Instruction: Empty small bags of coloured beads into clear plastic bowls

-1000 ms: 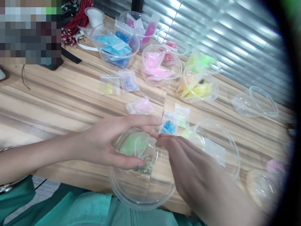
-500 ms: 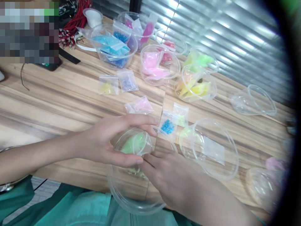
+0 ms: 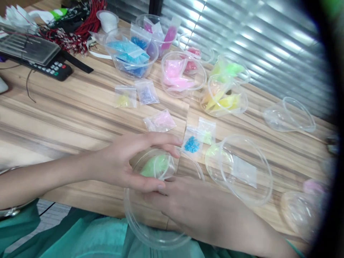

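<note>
My left hand [image 3: 134, 161] curves around the side of a clear plastic bowl [image 3: 157, 242], thumb toward me and fingers on the far side. The bowl tilts, its wide rim close to my lap. Bright green material [image 3: 156, 166], seemingly in a clear bag, shows inside near the base. My right hand [image 3: 185, 200] reaches in at the bowl with fingers bent together; their tips are hidden, and so is anything between them. Just beyond lie small zip bags: one with blue pieces [image 3: 191, 144], one with pale green bits [image 3: 206, 135] and one with pink contents [image 3: 162, 120].
Bowls of blue packets [image 3: 131, 57], pink packets [image 3: 177, 77] and yellow packets [image 3: 225, 102] stand along the back by the blinds. Another clear bowl [image 3: 264, 179] holding a white packet [image 3: 244, 172] lies right. A remote control [image 3: 59, 70] and red cords [image 3: 90, 23] are left.
My right hand has shifted slightly left and down into the bowl, covering the green bits seen under its fingers before. My left hand keeps its hold. The view has shifted slightly.
</note>
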{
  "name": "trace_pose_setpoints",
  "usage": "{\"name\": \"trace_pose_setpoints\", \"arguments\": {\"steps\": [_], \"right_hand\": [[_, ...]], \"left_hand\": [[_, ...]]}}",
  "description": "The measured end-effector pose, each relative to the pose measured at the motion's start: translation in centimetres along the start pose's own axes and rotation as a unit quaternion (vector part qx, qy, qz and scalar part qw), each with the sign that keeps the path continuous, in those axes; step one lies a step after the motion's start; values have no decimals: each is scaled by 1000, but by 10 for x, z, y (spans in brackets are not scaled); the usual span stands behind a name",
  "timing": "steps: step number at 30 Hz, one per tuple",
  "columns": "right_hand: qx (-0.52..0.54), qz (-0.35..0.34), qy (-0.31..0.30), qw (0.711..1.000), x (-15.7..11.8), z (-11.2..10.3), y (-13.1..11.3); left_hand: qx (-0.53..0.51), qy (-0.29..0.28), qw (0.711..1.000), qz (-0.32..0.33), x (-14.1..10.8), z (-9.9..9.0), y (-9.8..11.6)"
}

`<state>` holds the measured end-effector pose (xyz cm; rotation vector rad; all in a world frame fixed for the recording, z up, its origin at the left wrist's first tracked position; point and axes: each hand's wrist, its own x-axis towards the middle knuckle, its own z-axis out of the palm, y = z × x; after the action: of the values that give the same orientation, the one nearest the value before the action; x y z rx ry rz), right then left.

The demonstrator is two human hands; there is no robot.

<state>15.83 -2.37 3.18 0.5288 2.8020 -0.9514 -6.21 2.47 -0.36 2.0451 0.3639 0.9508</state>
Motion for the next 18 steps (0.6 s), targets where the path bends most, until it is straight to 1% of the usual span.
{"name": "trace_pose_setpoints", "arguments": {"steps": [4, 10, 14, 18], "right_hand": [[25, 14, 10, 1000, 1, 6, -3], [18, -5, -34, 999, 1, 11, 0], [33, 4, -28, 999, 0, 11, 3], [13, -10, -34, 999, 0, 13, 3]], "left_hand": [[-17, -6, 1000, 7, 0, 0, -1], [-29, -10, 1000, 5, 1, -1, -2], [-28, -12, 1000, 8, 2, -1, -2], [-26, -14, 1000, 8, 2, -1, -1]]}}
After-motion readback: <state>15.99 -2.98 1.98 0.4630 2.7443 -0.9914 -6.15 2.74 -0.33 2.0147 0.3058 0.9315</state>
